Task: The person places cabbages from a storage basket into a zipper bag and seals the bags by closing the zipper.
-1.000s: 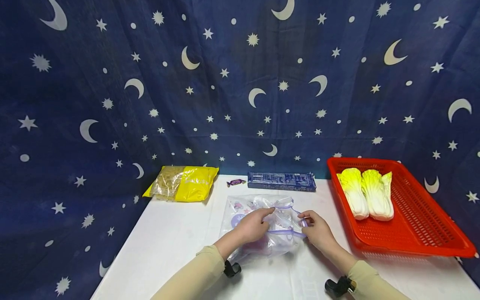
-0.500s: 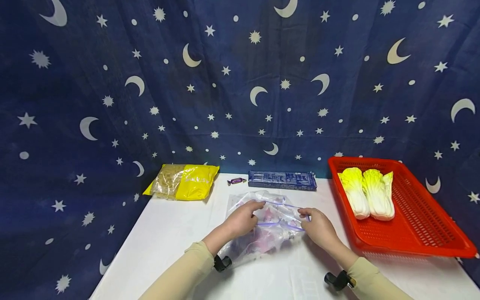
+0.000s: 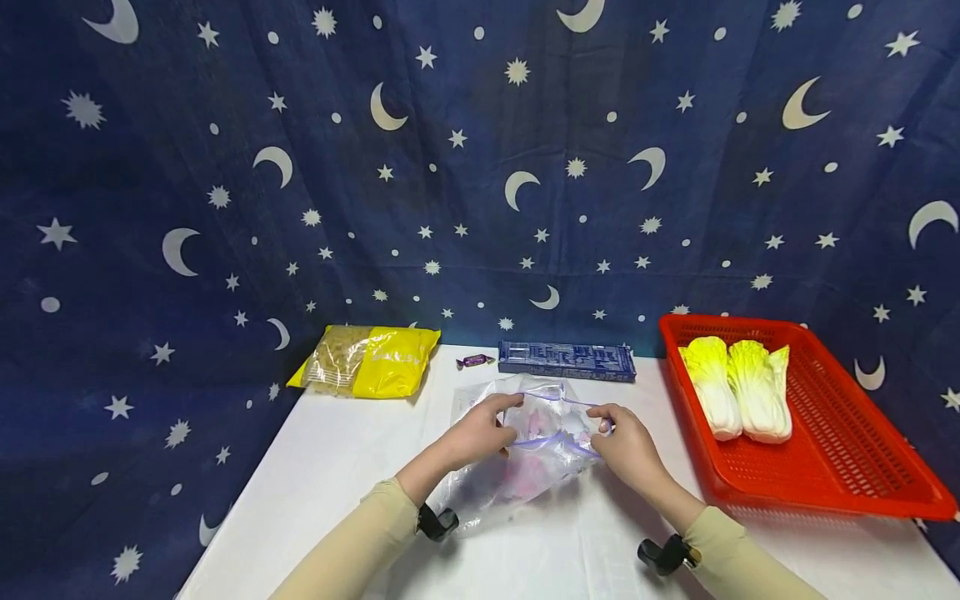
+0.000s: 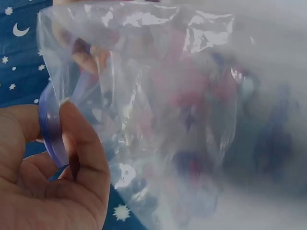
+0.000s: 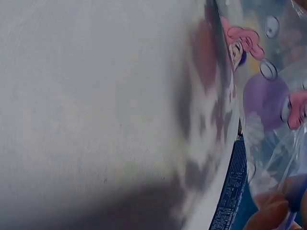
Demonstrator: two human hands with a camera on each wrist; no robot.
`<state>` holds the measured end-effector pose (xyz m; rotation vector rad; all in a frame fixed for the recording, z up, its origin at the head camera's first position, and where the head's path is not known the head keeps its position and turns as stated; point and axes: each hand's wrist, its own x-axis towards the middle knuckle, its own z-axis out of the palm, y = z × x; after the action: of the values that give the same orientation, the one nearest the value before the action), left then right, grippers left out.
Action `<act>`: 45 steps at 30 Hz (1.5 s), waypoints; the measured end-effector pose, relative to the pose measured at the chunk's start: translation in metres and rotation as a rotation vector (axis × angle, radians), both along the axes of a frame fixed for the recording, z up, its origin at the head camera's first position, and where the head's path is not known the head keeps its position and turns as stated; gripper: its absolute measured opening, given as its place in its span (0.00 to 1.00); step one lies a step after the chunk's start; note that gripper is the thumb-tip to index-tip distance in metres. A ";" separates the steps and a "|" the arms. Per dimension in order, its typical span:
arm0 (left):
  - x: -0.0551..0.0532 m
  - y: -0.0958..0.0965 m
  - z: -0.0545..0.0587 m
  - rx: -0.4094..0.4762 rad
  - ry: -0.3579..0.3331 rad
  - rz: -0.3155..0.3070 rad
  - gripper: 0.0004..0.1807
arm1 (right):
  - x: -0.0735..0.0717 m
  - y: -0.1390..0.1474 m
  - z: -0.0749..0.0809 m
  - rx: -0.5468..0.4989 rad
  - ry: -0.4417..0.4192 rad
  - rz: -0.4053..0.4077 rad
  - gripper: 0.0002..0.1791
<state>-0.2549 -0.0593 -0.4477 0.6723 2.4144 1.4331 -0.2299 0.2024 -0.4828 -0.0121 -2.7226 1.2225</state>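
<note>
A clear plastic zip bag (image 3: pixel 517 479) with pink and purple cartoon prints is held over the middle of the white table. Its purple zip strips stand apart, so the mouth gapes between the two hands. On the left side of the mouth, my left hand (image 3: pixel 474 433) grips the edge; the left wrist view shows thumb and fingers pinching the purple zip strip (image 4: pixel 50 127). My right hand (image 3: pixel 632 446) pinches the right end of the mouth. In the right wrist view only some right fingertips (image 5: pixel 272 213) show, at the lower right corner beside the bag (image 5: pixel 268 103).
Along the back lie a yellow packet (image 3: pixel 393 362) with a see-through part, a small purple wrapped candy (image 3: pixel 475 361) and a flat dark-blue package (image 3: pixel 566 360). To the right stands a red plastic basket (image 3: pixel 847 433) with napa cabbages (image 3: pixel 757 396) inside. A starry curtain hangs behind.
My left hand has moved left and slightly away from me, shifting its hold along the bag's mouth. The right hand has barely moved. The bag's body has been pulled and wrinkled differently.
</note>
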 end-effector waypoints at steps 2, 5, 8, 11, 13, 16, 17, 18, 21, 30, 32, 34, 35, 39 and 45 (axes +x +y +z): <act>-0.001 -0.001 0.005 -0.086 0.080 0.007 0.34 | -0.001 -0.001 0.002 0.051 0.012 0.003 0.22; -0.002 -0.001 0.011 -0.229 0.222 0.021 0.33 | -0.001 -0.003 0.005 0.117 0.035 0.004 0.25; -0.003 -0.003 0.014 -0.268 0.269 0.016 0.33 | -0.002 -0.004 0.007 0.159 0.084 0.011 0.27; -0.005 -0.006 0.014 -0.196 0.165 -0.003 0.34 | -0.001 -0.006 0.008 0.120 0.101 0.041 0.28; -0.006 -0.008 0.012 -0.142 0.073 -0.010 0.35 | -0.001 -0.007 0.007 0.041 0.070 0.070 0.29; -0.006 -0.010 0.010 -0.047 -0.072 -0.014 0.39 | 0.000 -0.010 0.007 -0.142 -0.014 0.109 0.31; -0.006 -0.011 0.009 0.000 -0.119 -0.014 0.40 | 0.000 -0.011 0.007 -0.203 -0.035 0.116 0.31; -0.007 -0.011 0.009 0.047 -0.167 -0.011 0.42 | -0.001 -0.012 0.007 -0.262 -0.056 0.124 0.32; -0.008 -0.012 0.008 0.163 -0.253 0.006 0.44 | -0.001 -0.013 0.009 -0.368 -0.084 0.145 0.35; -0.012 -0.009 -0.001 0.225 -0.179 0.038 0.45 | 0.002 -0.019 0.018 -0.350 -0.109 0.226 0.49; -0.010 -0.007 -0.002 0.148 -0.065 0.024 0.44 | 0.001 -0.019 0.017 -0.353 -0.107 0.239 0.50; -0.009 -0.007 -0.003 0.091 0.032 0.006 0.43 | 0.001 -0.019 0.016 -0.347 -0.111 0.237 0.51; -0.008 -0.007 -0.004 0.073 0.063 -0.003 0.43 | 0.000 -0.018 0.015 -0.339 -0.115 0.236 0.51; -0.007 -0.008 -0.006 0.054 0.121 -0.027 0.42 | 0.000 -0.017 0.015 -0.306 -0.143 0.210 0.52; -0.007 -0.007 -0.011 0.175 0.005 -0.012 0.40 | 0.000 -0.016 0.013 -0.310 -0.143 0.198 0.51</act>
<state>-0.2620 -0.0665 -0.4589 0.7286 2.3024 1.6537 -0.2300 0.1861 -0.4695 0.1419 -2.6712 1.7534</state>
